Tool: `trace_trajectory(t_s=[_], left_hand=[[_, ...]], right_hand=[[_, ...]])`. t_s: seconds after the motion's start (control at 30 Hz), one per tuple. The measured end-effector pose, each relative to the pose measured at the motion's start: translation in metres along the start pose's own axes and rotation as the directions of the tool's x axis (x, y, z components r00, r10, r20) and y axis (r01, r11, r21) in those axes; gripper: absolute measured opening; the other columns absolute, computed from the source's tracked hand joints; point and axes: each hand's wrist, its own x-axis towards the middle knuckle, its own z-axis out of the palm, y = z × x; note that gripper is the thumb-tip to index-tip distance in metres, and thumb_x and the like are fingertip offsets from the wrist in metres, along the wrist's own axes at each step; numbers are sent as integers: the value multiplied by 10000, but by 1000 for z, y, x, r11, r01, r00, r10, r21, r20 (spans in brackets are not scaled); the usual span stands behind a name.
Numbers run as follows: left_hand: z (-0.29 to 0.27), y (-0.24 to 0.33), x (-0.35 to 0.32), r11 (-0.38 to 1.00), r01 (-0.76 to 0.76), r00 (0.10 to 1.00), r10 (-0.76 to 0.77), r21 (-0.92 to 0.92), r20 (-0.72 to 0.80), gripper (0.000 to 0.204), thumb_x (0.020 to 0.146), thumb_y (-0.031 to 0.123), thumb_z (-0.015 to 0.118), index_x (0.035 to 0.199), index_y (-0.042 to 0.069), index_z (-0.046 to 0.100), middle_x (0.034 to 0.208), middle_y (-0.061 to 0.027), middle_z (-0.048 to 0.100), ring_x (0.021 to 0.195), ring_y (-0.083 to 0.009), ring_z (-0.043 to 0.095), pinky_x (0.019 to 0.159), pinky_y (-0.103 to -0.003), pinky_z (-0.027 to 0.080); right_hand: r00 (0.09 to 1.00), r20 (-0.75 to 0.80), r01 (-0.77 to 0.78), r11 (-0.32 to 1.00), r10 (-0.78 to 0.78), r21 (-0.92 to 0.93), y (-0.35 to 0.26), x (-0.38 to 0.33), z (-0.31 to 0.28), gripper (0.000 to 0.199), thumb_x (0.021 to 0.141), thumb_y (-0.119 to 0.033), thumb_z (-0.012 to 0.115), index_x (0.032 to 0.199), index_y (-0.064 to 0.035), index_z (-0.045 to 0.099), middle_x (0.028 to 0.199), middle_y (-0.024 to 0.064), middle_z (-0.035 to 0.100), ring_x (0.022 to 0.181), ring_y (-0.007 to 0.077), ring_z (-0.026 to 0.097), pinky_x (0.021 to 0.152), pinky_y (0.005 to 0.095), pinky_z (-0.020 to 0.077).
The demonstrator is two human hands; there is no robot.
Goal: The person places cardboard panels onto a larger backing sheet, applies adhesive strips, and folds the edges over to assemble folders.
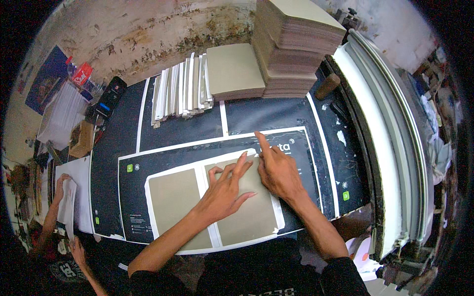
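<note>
While the left hand [224, 190] spreads its fingers apart over cardboard [247, 224] mid-frame, the right hand [280, 170] extends one finger, the rest unclear.

**Left hand [224, 190] and right hand [280, 170], viewed from above**

Left forearm [170, 234]: enters bare from below and slants up to the right, passing into the left wrist [200, 212] with little bend. Beyond it, back of the hand uppermost and fingers parted: left thumb [243, 198] stretched out toward the right, outer finger [213, 172] crooked, tips of the others near the right hand. Right forearm [318, 224]: likewise bare; rises from the lower right and leans inward to the left. Beyond the right wrist [295, 195], knuckles uppermost; right index finger [262, 143] extended forward, remaining fingers folded and partly hidden.
</note>
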Motion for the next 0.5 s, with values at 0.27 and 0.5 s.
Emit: trace_trajectory(t_s=[0.27, 0.5], left_hand=[[8, -6, -1, 955, 86, 984, -126, -283, -129, 1225, 778, 268, 892, 1586, 44, -2, 1477, -209, 510, 1365, -353, 490, 1132, -581, 244], [7, -10, 4, 934, 127, 972, -185, -334, -148, 1203, 696, 148, 900, 1586, 60, 96, 1526, -196, 422, 1338, -358, 489, 1171, -503, 260]], right_hand=[[981, 104, 184, 948, -162, -258, -23, -6, 6, 825, 869, -103, 613, 1565, 81, 209, 996, 342, 679, 850, 395, 716, 690, 420, 611], [974, 103, 225, 883, -200, -412, -35, -23, 17, 649, 903, -139, 581, 1504, 24, 398, 1067, 425, 653, 761, 361, 727, 613, 345, 592]])
